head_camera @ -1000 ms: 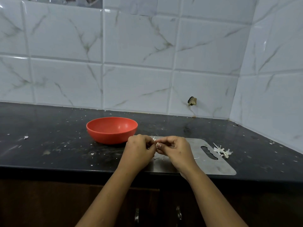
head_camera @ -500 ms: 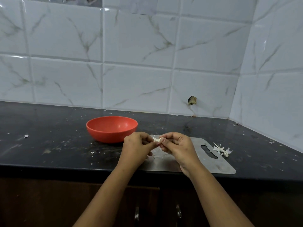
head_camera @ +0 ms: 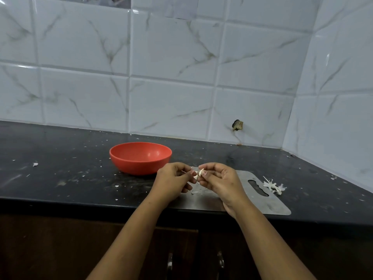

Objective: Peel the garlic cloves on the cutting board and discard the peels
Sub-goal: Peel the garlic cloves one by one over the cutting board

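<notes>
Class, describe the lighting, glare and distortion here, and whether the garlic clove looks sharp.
Head view: dim, bluish light; small glare streaks on the wall tiles; wide-angle lens slants and bows the counter; the garlic clove pinched between left hand and right hand looks small and soft.

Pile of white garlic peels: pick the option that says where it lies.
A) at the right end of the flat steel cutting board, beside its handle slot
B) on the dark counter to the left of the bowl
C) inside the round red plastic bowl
A: the pile of white garlic peels sits at the right end of the flat steel cutting board, next to its handle slot, well away from the round red plastic bowl.
</notes>
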`<action>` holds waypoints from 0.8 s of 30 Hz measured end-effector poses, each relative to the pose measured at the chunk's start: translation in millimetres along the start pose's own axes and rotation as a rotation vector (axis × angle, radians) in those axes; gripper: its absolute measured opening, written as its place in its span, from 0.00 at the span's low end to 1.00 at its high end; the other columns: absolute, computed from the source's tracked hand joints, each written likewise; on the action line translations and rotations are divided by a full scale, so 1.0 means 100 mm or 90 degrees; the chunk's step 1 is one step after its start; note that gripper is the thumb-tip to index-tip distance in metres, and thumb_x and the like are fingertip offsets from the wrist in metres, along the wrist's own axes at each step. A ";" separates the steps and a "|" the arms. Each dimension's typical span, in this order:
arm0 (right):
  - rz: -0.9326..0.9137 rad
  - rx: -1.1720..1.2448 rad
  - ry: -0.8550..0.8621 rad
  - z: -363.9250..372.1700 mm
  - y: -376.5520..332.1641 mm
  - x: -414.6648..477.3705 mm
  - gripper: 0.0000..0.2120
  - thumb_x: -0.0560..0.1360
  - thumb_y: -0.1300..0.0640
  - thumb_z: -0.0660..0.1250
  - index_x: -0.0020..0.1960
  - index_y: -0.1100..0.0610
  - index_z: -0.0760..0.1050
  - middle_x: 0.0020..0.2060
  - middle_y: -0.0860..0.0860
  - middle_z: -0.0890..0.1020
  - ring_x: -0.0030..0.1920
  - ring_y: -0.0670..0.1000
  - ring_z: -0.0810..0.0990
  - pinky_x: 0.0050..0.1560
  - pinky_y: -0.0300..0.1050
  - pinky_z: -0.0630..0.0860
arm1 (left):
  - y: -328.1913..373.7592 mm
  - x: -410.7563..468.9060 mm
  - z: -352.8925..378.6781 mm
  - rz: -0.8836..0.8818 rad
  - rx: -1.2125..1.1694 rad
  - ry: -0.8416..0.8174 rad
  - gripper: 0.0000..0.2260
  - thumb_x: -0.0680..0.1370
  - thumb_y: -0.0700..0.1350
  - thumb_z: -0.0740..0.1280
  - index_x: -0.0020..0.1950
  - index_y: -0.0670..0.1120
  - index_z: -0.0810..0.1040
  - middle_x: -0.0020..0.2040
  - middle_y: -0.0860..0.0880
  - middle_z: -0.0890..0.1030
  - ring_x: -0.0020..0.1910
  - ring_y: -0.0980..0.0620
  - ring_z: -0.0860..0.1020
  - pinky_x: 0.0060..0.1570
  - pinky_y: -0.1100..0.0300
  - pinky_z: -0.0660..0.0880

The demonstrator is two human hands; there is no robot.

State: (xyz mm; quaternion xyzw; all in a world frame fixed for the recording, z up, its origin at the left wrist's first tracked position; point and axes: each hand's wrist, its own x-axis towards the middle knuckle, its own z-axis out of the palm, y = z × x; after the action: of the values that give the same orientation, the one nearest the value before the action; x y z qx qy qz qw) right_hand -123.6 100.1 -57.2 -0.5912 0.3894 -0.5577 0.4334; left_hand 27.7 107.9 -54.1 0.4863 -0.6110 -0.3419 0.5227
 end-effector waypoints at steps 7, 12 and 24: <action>-0.010 0.025 -0.005 0.00 -0.02 -0.02 0.10 0.76 0.69 0.66 0.51 0.58 0.82 0.42 0.54 0.86 0.45 0.49 0.85 0.46 0.37 0.80 | 0.00 0.00 -0.01 0.000 -0.017 -0.019 0.03 0.77 0.39 0.69 0.47 0.41 0.82 0.40 0.44 0.85 0.35 0.51 0.82 0.33 0.66 0.76; -0.013 0.025 -0.029 0.01 -0.03 -0.02 0.14 0.77 0.72 0.63 0.51 0.57 0.82 0.44 0.54 0.86 0.48 0.49 0.85 0.46 0.35 0.79 | -0.01 0.00 0.00 0.032 0.061 -0.004 0.03 0.74 0.42 0.72 0.47 0.44 0.82 0.37 0.47 0.84 0.33 0.57 0.81 0.33 0.67 0.76; -0.041 -0.108 0.003 0.03 0.04 -0.01 0.11 0.73 0.73 0.67 0.51 0.61 0.81 0.35 0.59 0.81 0.38 0.49 0.84 0.42 0.38 0.80 | -0.07 0.00 0.09 0.211 0.359 0.053 0.06 0.75 0.45 0.67 0.44 0.48 0.84 0.36 0.51 0.82 0.36 0.54 0.78 0.40 0.60 0.73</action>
State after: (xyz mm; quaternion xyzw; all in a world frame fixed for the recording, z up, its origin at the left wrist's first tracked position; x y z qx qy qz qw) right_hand -120.7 99.8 -61.3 -0.6366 0.4171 -0.5378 0.3627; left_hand 21.1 105.1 -63.0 0.5196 -0.7307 -0.0494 0.4400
